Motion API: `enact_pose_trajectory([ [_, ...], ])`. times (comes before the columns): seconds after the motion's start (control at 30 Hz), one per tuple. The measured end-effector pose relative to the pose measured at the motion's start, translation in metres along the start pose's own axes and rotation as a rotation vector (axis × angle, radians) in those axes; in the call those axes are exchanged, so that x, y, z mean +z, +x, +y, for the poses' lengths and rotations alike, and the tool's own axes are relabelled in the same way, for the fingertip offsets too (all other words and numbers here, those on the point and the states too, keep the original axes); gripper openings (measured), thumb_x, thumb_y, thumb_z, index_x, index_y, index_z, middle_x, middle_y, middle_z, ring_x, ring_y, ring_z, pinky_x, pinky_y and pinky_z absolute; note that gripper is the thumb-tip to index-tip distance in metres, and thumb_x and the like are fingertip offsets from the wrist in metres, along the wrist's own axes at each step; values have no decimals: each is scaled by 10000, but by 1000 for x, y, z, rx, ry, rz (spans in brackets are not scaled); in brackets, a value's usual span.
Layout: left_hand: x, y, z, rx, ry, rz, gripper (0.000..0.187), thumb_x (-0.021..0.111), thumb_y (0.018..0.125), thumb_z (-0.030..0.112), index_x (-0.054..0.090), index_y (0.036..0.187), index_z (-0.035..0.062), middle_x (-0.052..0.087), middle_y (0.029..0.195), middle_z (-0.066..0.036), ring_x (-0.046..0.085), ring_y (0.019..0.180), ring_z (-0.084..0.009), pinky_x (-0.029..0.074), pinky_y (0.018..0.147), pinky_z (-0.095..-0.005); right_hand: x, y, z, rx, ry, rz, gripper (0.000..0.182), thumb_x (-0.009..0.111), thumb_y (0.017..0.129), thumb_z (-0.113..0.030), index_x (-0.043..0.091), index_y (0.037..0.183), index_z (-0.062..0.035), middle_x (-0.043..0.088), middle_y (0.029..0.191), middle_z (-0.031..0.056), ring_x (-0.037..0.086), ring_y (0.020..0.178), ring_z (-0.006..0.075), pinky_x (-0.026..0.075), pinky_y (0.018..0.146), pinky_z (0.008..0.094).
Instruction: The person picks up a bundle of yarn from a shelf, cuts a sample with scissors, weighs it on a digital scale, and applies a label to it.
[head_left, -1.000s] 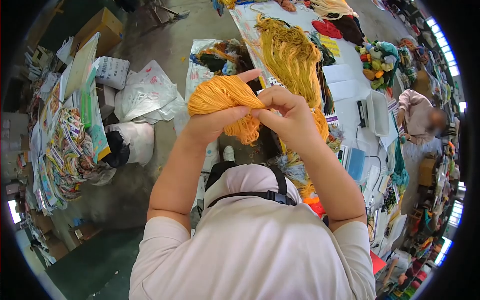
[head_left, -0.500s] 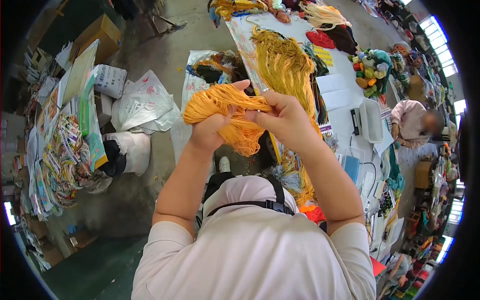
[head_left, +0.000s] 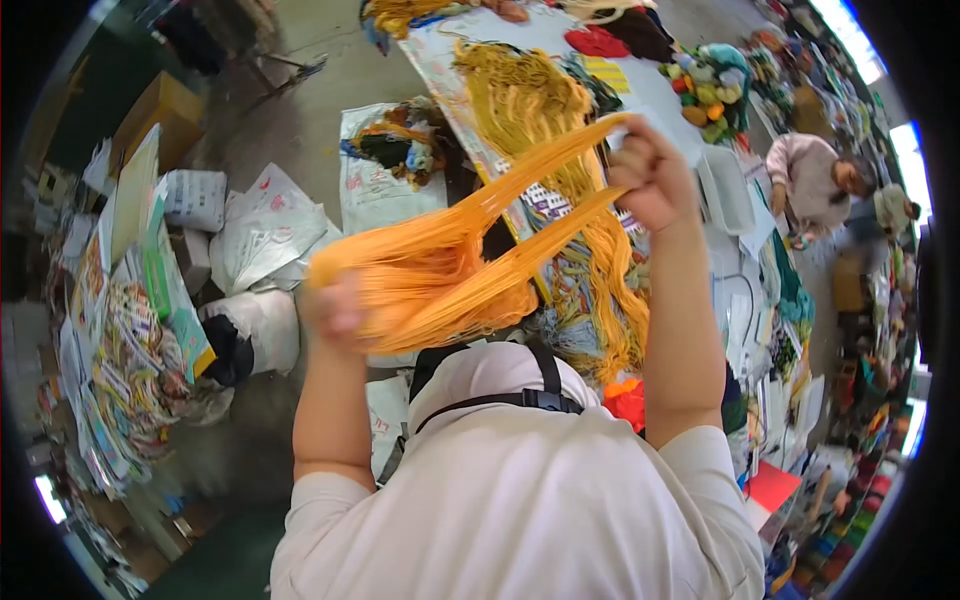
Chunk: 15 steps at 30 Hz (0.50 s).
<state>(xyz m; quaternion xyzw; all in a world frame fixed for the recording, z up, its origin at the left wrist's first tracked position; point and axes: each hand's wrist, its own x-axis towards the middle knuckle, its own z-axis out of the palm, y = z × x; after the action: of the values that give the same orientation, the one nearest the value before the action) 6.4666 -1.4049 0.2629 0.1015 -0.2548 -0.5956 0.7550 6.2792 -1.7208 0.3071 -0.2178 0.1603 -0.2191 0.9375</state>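
Observation:
A skein of orange yarn is stretched between my two hands in front of my chest. My right hand, raised at the right, has its fingers curled round the loop's narrow end, where the strands part into two bands. At the broad left end, my left hand holds the bunched strands; it is smeared by motion and its fingers are partly hidden. Below the stretched yarn, more golden-orange yarn hangs over the table's near side, and a mustard-coloured bundle lies further up.
The white table bears red yarn, a plastic bin and papers. A sack with mixed yarn lies on the floor. To the left are white bags and a stack of boards and yarn. A person is beyond the table.
My hands have moved apart, left hand to the left and down, right hand up and right. The bunched skein has been drawn out into a long open loop.

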Motion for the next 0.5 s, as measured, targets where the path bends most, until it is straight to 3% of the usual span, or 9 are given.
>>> enact_pose_trajectory([
  [0.03,-2,-12,7,258,-18,-11,135,559,854,172,594,744,103,518,628,8,405,414,-82,414,440,-248,-49,-3,-32,-65,117,-9,136,515,922,-135,543,840,-30,237,514,-79,249,430,42,214,397,201],
  [0.07,1,-20,18,364,-172,-115,171,498,914,194,554,758,150,464,606,21,365,421,-82,361,409,-252,-81,-20,-58,-121,143,143,160,498,934,-144,517,821,-33,240,512,-77,227,413,48,187,373,207],
  [0.1,0,-29,32,385,-298,-142,197,448,950,233,520,796,134,394,583,21,308,416,-78,292,376,-262,-114,-37,-74,-145,190,224,175,474,947,-152,509,828,-30,239,506,-78,203,399,52,164,358,214],
  [0.27,31,-11,30,381,-321,-222,122,439,922,171,492,817,138,379,590,50,280,424,-71,254,382,-251,-186,-91,-101,-296,220,634,208,466,942,-157,471,759,-58,215,487,-75,163,384,66,152,369,225],
  [0.37,72,12,25,442,-304,-183,88,425,905,170,487,842,168,421,632,54,363,511,-63,284,496,-248,-243,-127,-131,-454,269,961,215,465,927,-124,445,718,-74,213,479,-72,174,372,68,147,380,231],
  [0.4,49,-13,33,558,-444,-204,106,404,919,214,485,856,187,439,682,64,395,590,-56,287,563,-255,-263,-144,-143,-489,284,1044,218,458,919,-108,444,703,-80,218,482,-72,180,370,70,148,385,234],
  [0.47,75,4,44,338,-223,-263,119,391,927,245,481,879,184,461,756,73,401,651,-43,273,574,-255,-297,-186,-167,-482,304,1072,211,469,905,-89,448,696,-80,217,484,-71,170,368,75,152,389,234],
  [0.5,64,-3,41,554,-628,-318,131,383,931,255,479,885,178,453,764,71,382,657,-36,258,578,-252,-309,-205,-175,-482,336,1089,193,495,895,-87,460,705,-74,219,477,-70,168,363,77,154,388,235],
])
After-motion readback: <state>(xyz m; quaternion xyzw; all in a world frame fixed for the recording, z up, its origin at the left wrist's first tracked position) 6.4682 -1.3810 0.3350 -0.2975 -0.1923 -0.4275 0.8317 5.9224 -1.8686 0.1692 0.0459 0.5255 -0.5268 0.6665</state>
